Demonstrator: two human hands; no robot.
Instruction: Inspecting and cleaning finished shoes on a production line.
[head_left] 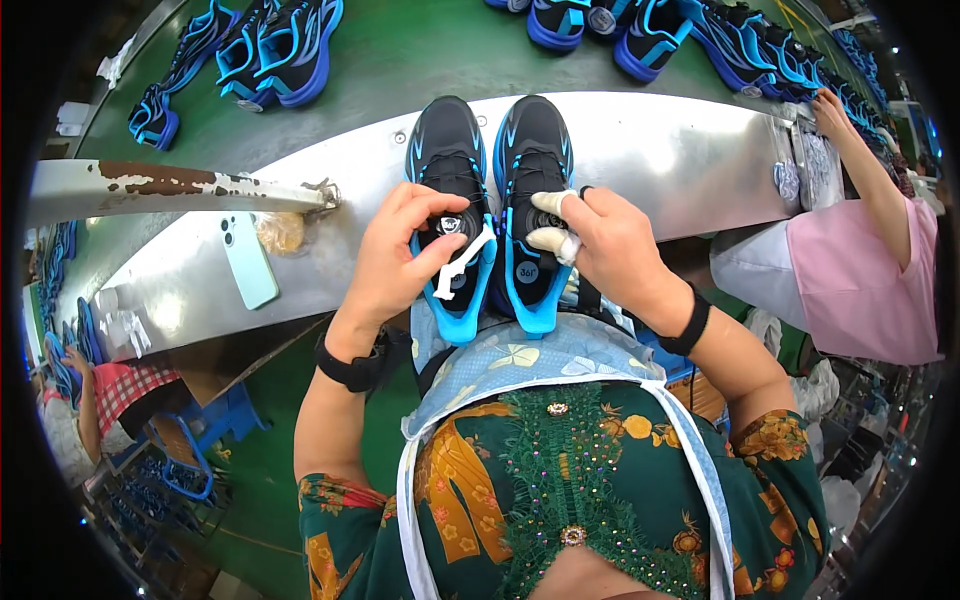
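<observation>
A pair of black and blue sneakers stands side by side in front of me, toes pointing away, heels at the metal edge by my apron. My left hand (400, 250) has thumb and forefinger on either side of the round lace dial (451, 226) on the left sneaker (448, 135). A white strip (463, 264) lies across that sneaker's opening. With pale covers on its thumb and forefinger, my right hand (612, 245) grips the tongue area of the right sneaker (534, 135), where a dial is mostly hidden by the fingers.
A pale green phone (248, 260) and a yellowish lump (281, 232) lie on the metal ledge (340, 270) to the left, below a chipped metal arm (180, 190). More sneakers (290, 50) stand on the green conveyor (400, 50). At right, a person in pink (850, 270) reaches toward sneakers.
</observation>
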